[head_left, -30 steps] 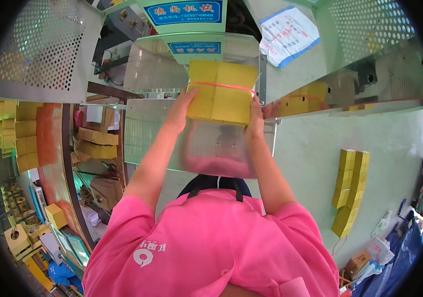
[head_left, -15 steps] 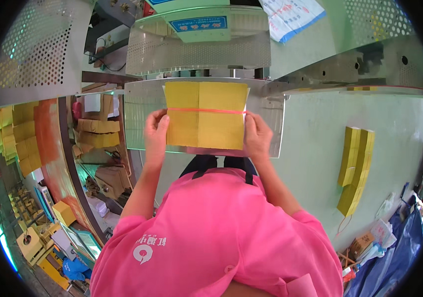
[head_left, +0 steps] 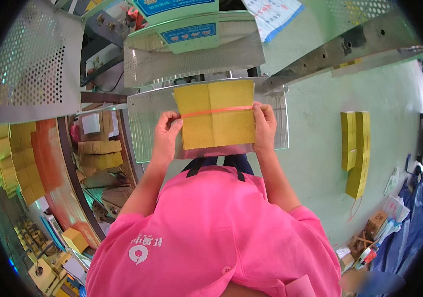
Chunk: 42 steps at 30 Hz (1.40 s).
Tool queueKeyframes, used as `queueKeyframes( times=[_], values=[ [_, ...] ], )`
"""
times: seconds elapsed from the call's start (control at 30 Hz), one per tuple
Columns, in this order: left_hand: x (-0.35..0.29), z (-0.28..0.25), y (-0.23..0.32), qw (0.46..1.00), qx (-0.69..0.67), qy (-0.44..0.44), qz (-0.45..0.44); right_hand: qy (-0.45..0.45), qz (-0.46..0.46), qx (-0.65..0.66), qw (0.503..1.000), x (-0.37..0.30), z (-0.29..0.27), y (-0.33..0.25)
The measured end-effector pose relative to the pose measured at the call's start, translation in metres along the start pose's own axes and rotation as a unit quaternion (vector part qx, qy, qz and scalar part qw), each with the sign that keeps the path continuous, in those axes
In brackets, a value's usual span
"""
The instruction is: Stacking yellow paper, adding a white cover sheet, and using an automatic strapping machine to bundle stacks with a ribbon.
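Note:
I hold a flat bundle of yellow paper sheets (head_left: 215,115) up in front of me, bound across its middle by an orange rubber band (head_left: 216,111). My left hand (head_left: 166,132) grips its left edge and my right hand (head_left: 264,126) grips its right edge. The bundle is above a shiny metal tray (head_left: 142,128) of a green machine (head_left: 191,29). My pink shirt fills the lower middle of the view.
A perforated metal guard (head_left: 33,64) stands at the upper left. A row of yellow paper stacks (head_left: 354,148) lies on the pale green table to the right. More yellow and brown stacks (head_left: 97,153) sit at the left. Boxes and blue cloth (head_left: 404,237) crowd the lower right.
The bundle has come down from high against the machine toward my chest, and turned so its broad face shows. Both hands stayed on its sides.

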<state>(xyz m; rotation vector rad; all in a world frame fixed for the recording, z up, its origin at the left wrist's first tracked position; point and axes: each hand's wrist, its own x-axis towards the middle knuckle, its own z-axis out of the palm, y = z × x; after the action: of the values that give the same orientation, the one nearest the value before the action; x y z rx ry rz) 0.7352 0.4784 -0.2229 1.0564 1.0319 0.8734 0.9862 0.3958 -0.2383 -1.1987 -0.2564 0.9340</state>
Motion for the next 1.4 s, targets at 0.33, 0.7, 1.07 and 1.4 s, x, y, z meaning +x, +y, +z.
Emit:
queueKeyframes(
  times=[0.33, 0.7, 1.07, 1.4],
  values=[
    [0.059, -0.025, -0.037, 0.985, -0.019, 0.011, -0.173, 0.031, -0.073, -0.286, 0.955, 0.032, -0.022, 0.038],
    [-0.02, 0.054, -0.018, 0.957, -0.027, -0.091, -0.276, 0.093, -0.006, -0.241, 0.966, -0.058, -0.083, 0.053],
    [-0.132, 0.349, -0.096, 0.859, 0.091, -0.31, -0.398, 0.254, 0.011, 0.135, 0.958, -0.222, -0.359, -0.042],
    [-0.313, 0.612, -0.159, 0.791, 0.125, -0.497, -0.334, 0.395, 0.055, 0.261, 0.879, -0.334, -0.596, -0.149]
  ],
)
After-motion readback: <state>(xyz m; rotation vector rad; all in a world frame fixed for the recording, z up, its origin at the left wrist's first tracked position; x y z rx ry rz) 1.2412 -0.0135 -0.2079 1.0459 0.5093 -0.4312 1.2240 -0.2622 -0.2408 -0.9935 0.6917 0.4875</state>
